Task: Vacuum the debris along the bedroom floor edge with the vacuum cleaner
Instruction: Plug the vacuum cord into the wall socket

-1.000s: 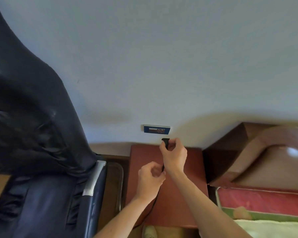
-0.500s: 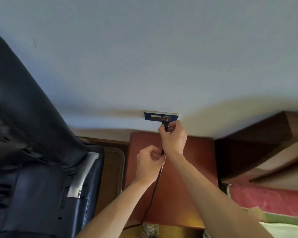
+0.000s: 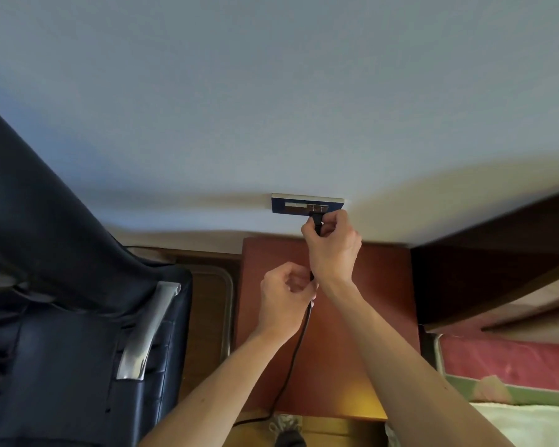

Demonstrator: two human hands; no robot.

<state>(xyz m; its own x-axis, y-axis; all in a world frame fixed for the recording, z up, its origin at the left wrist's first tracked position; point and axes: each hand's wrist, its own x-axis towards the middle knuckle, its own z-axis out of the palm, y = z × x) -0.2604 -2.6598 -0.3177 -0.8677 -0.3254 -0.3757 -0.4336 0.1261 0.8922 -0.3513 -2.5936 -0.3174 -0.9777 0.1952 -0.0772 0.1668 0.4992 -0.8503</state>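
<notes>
My right hand (image 3: 333, 250) pinches a black power plug (image 3: 317, 221) and holds it right at the blue wall socket (image 3: 307, 204), low on the pale wall. My left hand (image 3: 286, 300) grips the black cord (image 3: 296, 346) just below. The cord runs down over a reddish bedside cabinet (image 3: 362, 333) toward the floor. The vacuum cleaner itself is not in view.
A black leather chair (image 3: 55, 317) with a metal armrest (image 3: 149, 330) fills the left. At the right are a dark wooden headboard (image 3: 497, 253) and a bed with a red mattress edge (image 3: 510, 362). A shoe (image 3: 286, 429) shows on the floor below.
My right hand has lifted the plug from above the cabinet up to the socket. My left hand followed along the cord. The view moved closer.
</notes>
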